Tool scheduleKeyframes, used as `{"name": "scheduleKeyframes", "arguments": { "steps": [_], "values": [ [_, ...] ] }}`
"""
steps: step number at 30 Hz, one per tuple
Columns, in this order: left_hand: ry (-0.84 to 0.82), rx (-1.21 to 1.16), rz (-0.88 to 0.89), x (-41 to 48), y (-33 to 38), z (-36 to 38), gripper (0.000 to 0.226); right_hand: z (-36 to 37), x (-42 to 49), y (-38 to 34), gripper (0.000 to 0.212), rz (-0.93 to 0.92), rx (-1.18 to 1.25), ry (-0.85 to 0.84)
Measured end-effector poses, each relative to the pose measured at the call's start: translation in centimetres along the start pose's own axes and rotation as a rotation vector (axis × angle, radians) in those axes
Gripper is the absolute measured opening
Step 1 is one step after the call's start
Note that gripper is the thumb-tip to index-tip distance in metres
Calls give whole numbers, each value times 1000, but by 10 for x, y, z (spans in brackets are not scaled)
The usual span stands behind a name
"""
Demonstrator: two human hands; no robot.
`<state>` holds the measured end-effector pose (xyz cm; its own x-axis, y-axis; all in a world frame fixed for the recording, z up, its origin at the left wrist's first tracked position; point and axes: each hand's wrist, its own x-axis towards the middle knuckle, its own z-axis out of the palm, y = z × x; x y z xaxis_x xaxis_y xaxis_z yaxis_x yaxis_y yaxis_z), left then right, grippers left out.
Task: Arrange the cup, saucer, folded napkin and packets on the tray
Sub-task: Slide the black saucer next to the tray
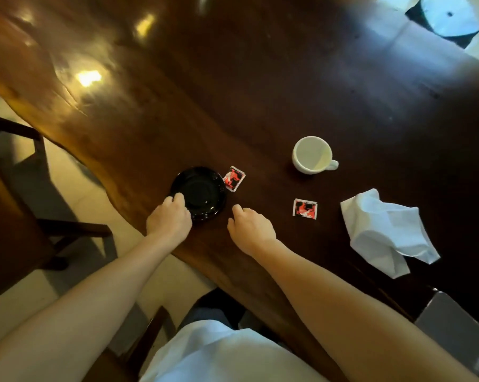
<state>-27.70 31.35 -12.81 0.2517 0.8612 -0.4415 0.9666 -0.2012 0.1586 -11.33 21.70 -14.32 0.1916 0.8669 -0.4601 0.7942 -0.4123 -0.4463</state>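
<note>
A black saucer [202, 190] lies on the dark wooden table near its front edge. My left hand [169, 217] curls over the saucer's near left rim and grips it. My right hand [250, 227] rests on the table just right of the saucer, fingers curled, holding nothing. One red-and-black packet [234, 178] touches the saucer's far right rim. A second packet [304, 207] lies further right. The white cup [312, 155] stands upright and empty behind them. A crumpled white napkin [384, 230] lies at the right. No tray is clearly visible.
The wooden table [260, 92] has a wavy edge on the left. A dark chair [20, 188] stands at the left, beside the table. A grey flat object [458, 326] sits at the lower right corner. A white stool [447, 17] is at the far right.
</note>
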Motion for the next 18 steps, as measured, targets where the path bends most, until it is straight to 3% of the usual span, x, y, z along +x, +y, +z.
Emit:
{"name": "scheduleKeyframes", "arguments": {
  "steps": [4,10,14,18],
  "values": [
    [25,-54,-100,17,-18,-1,29,11,28,-15,23,108,119,-41],
    [63,-175,-218,45,-36,10,27,26,60,-27,23,411,447,-117],
    [41,-209,-230,55,-39,20,27,40,65,-26,23,490,555,-105],
    [28,-250,-253,59,-39,33,32,50,65,-29,8,519,676,-112]
  ]
}}
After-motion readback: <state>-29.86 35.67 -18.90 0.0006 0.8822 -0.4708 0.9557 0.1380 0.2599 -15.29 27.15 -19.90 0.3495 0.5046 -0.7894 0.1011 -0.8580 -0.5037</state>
